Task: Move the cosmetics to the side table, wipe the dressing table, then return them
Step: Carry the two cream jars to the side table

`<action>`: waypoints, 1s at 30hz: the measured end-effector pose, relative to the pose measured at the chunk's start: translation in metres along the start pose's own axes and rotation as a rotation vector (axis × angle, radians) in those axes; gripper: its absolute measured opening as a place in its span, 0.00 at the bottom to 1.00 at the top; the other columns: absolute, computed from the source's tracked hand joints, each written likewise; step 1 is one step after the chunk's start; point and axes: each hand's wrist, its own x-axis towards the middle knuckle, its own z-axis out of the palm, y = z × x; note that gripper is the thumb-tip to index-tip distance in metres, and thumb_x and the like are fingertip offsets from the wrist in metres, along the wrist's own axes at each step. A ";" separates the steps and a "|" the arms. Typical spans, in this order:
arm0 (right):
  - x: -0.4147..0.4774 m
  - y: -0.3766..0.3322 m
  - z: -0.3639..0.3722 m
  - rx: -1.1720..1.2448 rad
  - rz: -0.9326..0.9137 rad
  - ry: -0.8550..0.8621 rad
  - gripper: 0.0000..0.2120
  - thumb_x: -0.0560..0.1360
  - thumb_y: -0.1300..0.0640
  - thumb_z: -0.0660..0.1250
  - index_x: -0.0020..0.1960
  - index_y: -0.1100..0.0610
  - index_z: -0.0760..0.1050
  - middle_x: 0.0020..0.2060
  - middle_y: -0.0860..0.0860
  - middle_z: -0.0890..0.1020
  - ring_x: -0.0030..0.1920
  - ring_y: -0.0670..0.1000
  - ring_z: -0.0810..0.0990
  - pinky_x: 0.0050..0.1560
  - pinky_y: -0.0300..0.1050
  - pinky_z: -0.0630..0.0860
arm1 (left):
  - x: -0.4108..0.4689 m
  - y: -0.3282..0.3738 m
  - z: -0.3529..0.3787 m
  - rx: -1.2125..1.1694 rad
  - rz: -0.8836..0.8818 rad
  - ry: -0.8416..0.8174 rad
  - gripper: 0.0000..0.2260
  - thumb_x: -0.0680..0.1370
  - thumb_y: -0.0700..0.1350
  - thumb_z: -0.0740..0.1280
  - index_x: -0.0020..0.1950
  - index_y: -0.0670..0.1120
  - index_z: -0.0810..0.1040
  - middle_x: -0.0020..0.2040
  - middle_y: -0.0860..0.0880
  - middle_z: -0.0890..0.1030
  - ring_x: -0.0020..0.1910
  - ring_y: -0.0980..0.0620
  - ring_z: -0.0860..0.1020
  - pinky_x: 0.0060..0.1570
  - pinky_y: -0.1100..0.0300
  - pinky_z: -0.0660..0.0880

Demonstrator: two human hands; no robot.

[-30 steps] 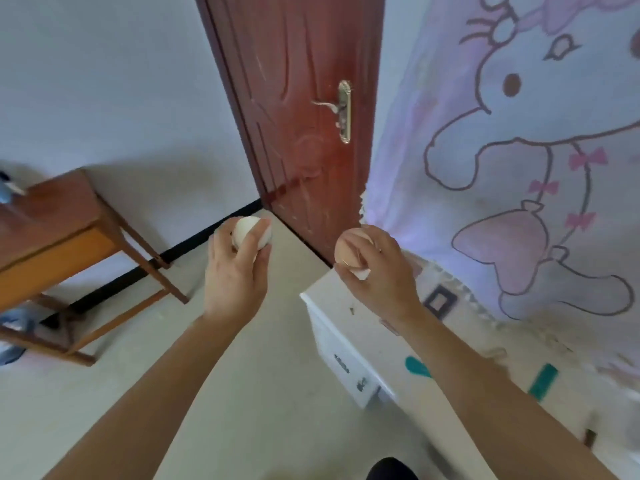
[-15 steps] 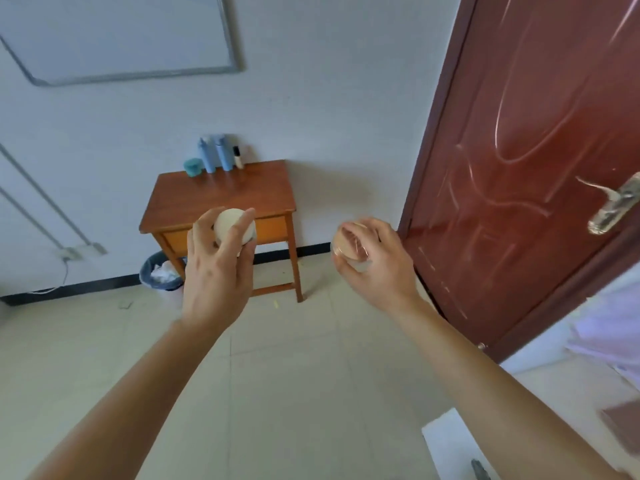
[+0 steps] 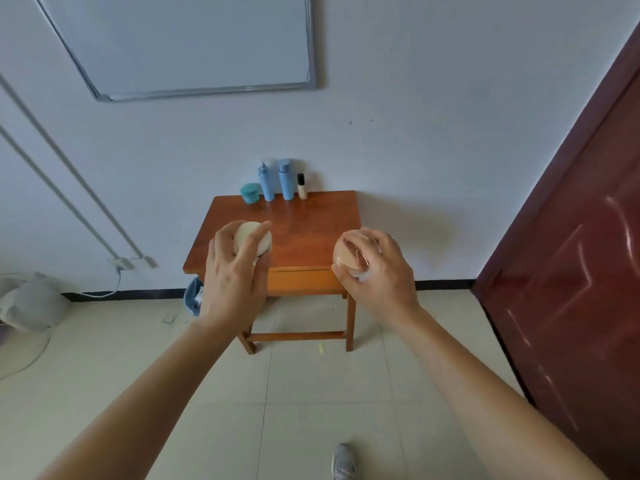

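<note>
Left hand (image 3: 239, 271) first: fingers (image 3: 258, 239) curl over a round cream-coloured cosmetic jar (image 3: 252, 241), clamping it from behind, just left of centre frame. Right hand (image 3: 377, 268) mirrors it, fingertips (image 3: 356, 242) wrapped around a round peach-lidded clear cosmetic jar (image 3: 349, 256), right of centre. Both jars are up in the air, held in front of the small orange-brown wooden side table (image 3: 311, 223), which stands against the pale wall in mid-frame. Along the table's back edge there's a neat row: a squat teal jar (image 3: 250, 192), a light blue pump bottle (image 3: 266, 181) just beside it, a second light blue bottle (image 3: 286, 179), and a small cream bottle with a black cap (image 3: 301, 186). Bare forearms stretch up from the bottom corners. A framed whiteboard (image 3: 187, 43) hangs upper left, a dark red wooden door (image 3: 581, 271) fills the right edge, and one grey shoe (image 3: 343, 462) pokes in at the bottom over cream floor tiles (image 3: 311, 393).
</note>
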 end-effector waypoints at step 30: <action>0.341 0.062 0.349 -0.097 0.240 -0.349 0.32 0.69 0.41 0.75 0.69 0.47 0.67 0.63 0.43 0.73 0.61 0.46 0.73 0.54 0.46 0.77 | 0.281 -0.405 0.202 -0.107 -0.429 -0.335 0.26 0.78 0.49 0.67 0.73 0.45 0.63 0.66 0.44 0.71 0.61 0.44 0.73 0.56 0.48 0.74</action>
